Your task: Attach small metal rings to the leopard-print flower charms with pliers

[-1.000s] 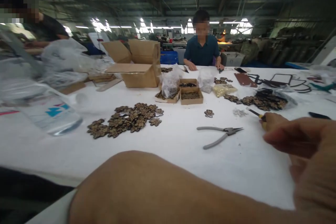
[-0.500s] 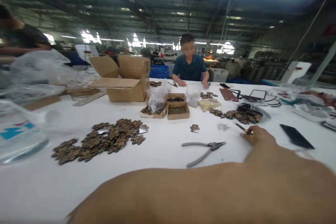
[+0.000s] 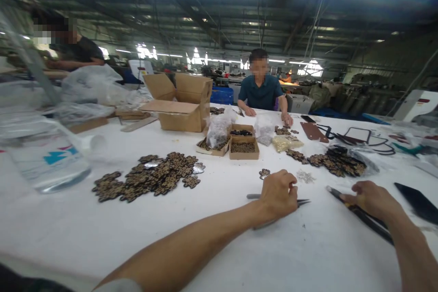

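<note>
My left hand (image 3: pixel 280 194) is closed with its fingers curled, above the grey-handled pliers (image 3: pixel 253 196) on the white table, covering their middle. Whether its fingertips pinch something small I cannot make out. My right hand (image 3: pixel 374 198) grips a second pair of pliers (image 3: pixel 359 214) with dark handles and a silver tip, pointing away to the left. Just beyond my left hand lies a single brown flower-shaped patch (image 3: pixel 264 173), partly covered by it. A scatter of small silvery pieces (image 3: pixel 305 176) lies between and beyond my hands.
A heap of brown patches (image 3: pixel 153 178) spreads at left, another pile (image 3: pixel 337 159) at right. Small boxes of metal bits (image 3: pixel 244 156) stand mid-table before an open carton (image 3: pixel 181 121). A clear jug (image 3: pixel 61 164) and a dark phone-like slab (image 3: pixel 417 201) flank me. A co-worker (image 3: pixel 262 91) sits opposite.
The view has swung left. The large forearm across the foreground has drawn back; both hands now show apart, the left over the grey-handled pliers, the right on the dark-handled pair.
</note>
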Motion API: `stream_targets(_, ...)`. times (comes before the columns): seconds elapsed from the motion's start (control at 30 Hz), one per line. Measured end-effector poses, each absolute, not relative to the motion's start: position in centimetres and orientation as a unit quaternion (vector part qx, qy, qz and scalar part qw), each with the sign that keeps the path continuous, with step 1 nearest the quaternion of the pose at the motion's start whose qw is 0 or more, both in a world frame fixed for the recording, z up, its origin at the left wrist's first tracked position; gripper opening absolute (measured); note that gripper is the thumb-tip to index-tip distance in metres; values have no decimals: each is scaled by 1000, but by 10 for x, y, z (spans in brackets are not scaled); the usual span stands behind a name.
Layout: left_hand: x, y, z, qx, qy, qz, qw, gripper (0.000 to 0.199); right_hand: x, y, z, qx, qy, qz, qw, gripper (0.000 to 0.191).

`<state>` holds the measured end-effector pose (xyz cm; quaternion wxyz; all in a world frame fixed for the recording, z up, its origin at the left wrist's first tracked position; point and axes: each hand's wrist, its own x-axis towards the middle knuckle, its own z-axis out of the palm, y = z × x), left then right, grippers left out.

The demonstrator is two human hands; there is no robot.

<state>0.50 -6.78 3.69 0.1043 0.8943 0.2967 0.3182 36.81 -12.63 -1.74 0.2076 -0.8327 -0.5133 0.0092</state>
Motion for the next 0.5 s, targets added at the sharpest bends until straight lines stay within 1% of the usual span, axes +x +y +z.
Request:
stream_targets(0.1,-12,-29,34,863,354,355,70,20,354,-115,-15,-828,-508,19,235,59)
stream_targets(0.17,-24,-7,30,828,421,364,62,22,337,-112,-10,-820,-509,9,262,57)
stream_targets(0.23,-33,9,23,798,484,351,79,20,319,-111,-5,-805,-521,11,281,53)
stream_targets(0.33,-35,21,11,776,541,296,132,19,304,-111,0,-789,-525,-1,319,49)
stream_targets(0.4,-33,22,4,771,561,263,149,26,304,-109,2,-789,-517,5,332,49)
stream_targets(0.5,-30,20,-4,784,557,242,132,40,307,-99,9,-783,-515,30,348,48)
